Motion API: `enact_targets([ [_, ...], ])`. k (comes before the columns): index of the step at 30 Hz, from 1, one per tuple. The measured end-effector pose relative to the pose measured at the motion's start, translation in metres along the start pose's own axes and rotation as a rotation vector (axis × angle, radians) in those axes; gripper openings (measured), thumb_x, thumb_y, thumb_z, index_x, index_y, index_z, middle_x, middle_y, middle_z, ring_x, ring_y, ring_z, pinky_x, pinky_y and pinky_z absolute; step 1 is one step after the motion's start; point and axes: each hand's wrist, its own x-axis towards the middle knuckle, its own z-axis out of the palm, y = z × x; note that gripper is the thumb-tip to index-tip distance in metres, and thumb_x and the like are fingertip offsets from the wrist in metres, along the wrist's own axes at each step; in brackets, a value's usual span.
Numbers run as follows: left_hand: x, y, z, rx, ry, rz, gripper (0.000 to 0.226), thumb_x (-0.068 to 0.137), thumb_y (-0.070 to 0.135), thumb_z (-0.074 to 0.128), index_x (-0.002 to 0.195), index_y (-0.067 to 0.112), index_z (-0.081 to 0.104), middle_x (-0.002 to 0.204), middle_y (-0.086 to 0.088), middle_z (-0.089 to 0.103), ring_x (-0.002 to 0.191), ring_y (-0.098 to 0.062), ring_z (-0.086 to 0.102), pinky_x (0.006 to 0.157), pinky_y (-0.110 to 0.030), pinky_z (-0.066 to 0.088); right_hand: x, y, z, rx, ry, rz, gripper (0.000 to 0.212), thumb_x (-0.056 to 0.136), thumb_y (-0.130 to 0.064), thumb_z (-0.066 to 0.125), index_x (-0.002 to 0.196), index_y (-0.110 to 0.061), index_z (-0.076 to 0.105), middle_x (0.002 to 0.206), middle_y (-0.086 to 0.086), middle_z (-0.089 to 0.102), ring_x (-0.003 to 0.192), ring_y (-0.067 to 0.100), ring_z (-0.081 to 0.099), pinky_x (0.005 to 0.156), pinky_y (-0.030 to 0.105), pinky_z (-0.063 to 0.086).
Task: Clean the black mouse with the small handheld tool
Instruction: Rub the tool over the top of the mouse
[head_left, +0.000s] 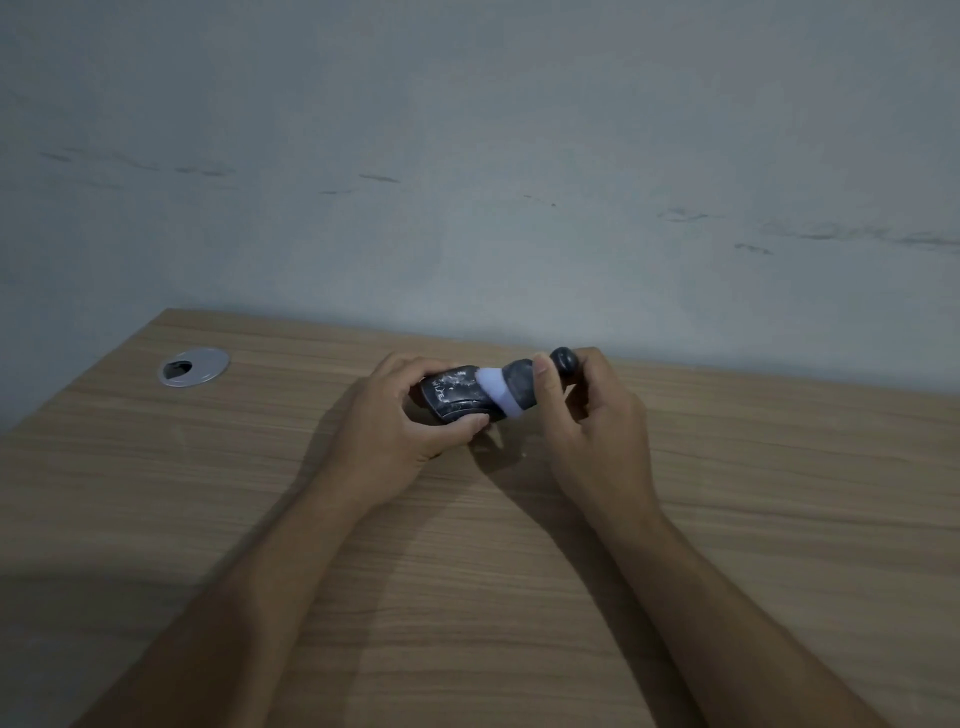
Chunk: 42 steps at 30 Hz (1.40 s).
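Observation:
The black mouse (451, 397), smeared with whitish dust, is held just above the wooden desk (519, 571) near its far edge. My left hand (384, 431) grips it, fingers over its top and thumb beneath. My right hand (587, 415) is closed around the small handheld tool (519, 387), a dark grey body with a rounded black knob and a pale lilac head. The lilac head presses against the right end of the mouse. My fingers hide the mouse's left side.
A round silver cable grommet (193, 367) sits in the desk at the far left. A grey, scuffed wall (467, 182) rises directly behind the desk's far edge. The desk's left edge runs diagonally toward the near left.

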Motion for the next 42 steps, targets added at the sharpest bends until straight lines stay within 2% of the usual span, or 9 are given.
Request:
enact_targets([
  [3,0.000,0.000,-0.002,0.007,-0.006,-0.007,0.050,0.075,0.035,0.098,0.121,0.032,0.076,0.119,0.012,0.067,0.108,-0.005,0.067,0.088,-0.015,0.051,0.002,0.010,0.004,-0.062,-0.048,0.043,0.017,0.108,-0.036,0.069,0.099,-0.022,0.071,0.072,-0.009,0.063,0.063,0.003,0.057,0.063,0.018,0.038],
  [10,0.000,0.001,0.001,0.023,0.000,0.000,0.051,0.074,0.031,0.098,0.120,0.028,0.077,0.117,0.009,0.069,0.106,-0.004,0.067,0.083,-0.003,0.045,-0.001,-0.007,-0.003,0.049,0.065,-0.042,0.019,0.111,-0.031,0.065,0.097,-0.017,0.066,0.066,-0.013,0.050,0.059,0.007,0.048,0.060,0.015,0.035],
  [15,0.000,0.000,-0.001,0.007,-0.016,-0.017,0.052,0.074,0.032,0.097,0.121,0.031,0.076,0.119,0.010,0.067,0.105,-0.006,0.068,0.086,-0.018,0.053,-0.004,-0.003,0.008,-0.017,-0.030,-0.052,0.018,0.111,-0.034,0.065,0.100,-0.020,0.066,0.073,-0.015,0.055,0.062,0.006,0.052,0.063,0.016,0.036],
  [20,-0.001,0.003,0.001,0.026,0.008,-0.009,0.052,0.073,0.034,0.099,0.120,0.032,0.077,0.118,0.009,0.068,0.104,-0.002,0.067,0.081,0.001,0.043,0.002,0.004,0.001,-0.020,0.033,-0.001,0.019,0.111,-0.037,0.063,0.103,-0.021,0.066,0.076,-0.010,0.058,0.064,0.009,0.052,0.063,0.021,0.038],
  [26,-0.001,0.006,-0.002,0.050,0.007,-0.010,0.051,0.073,0.028,0.097,0.119,0.034,0.075,0.118,0.005,0.068,0.105,-0.007,0.067,0.078,0.002,0.042,-0.004,-0.008,0.003,0.006,-0.085,-0.188,0.018,0.112,-0.028,0.064,0.106,-0.012,0.067,0.081,-0.006,0.058,0.065,0.006,0.051,0.065,0.013,0.036],
  [31,-0.004,0.009,-0.002,0.038,0.010,-0.052,0.051,0.075,0.037,0.097,0.122,0.035,0.077,0.112,0.005,0.065,0.097,-0.003,0.067,0.073,0.002,0.043,0.001,0.007,0.003,-0.041,-0.064,-0.078,0.014,0.112,-0.032,0.064,0.109,-0.018,0.067,0.084,-0.007,0.060,0.068,0.011,0.055,0.066,0.019,0.038],
  [35,-0.002,0.009,0.000,0.086,0.010,-0.061,0.051,0.075,0.042,0.097,0.122,0.036,0.078,0.104,0.003,0.063,0.089,-0.001,0.064,0.068,0.001,0.041,0.000,-0.005,-0.002,0.011,-0.093,-0.193,0.015,0.112,-0.028,0.062,0.111,-0.014,0.063,0.088,-0.003,0.061,0.072,0.005,0.056,0.069,0.016,0.040],
  [39,-0.001,0.009,-0.001,0.098,-0.004,-0.071,0.046,0.076,0.039,0.096,0.118,0.036,0.080,0.106,-0.002,0.063,0.090,-0.004,0.062,0.067,0.001,0.041,-0.006,-0.007,0.004,-0.066,-0.300,-0.352,0.012,0.115,-0.029,0.056,0.123,-0.022,0.060,0.111,-0.004,0.057,0.086,0.015,0.058,0.081,0.045,0.054],
  [42,-0.001,0.009,-0.001,0.093,0.017,-0.079,0.045,0.075,0.033,0.096,0.118,0.030,0.082,0.106,-0.005,0.063,0.085,0.000,0.062,0.065,0.000,0.041,-0.002,0.003,0.002,-0.077,-0.266,-0.309,0.010,0.115,-0.033,0.053,0.125,-0.031,0.057,0.115,-0.008,0.055,0.091,0.015,0.060,0.087,0.062,0.055],
])
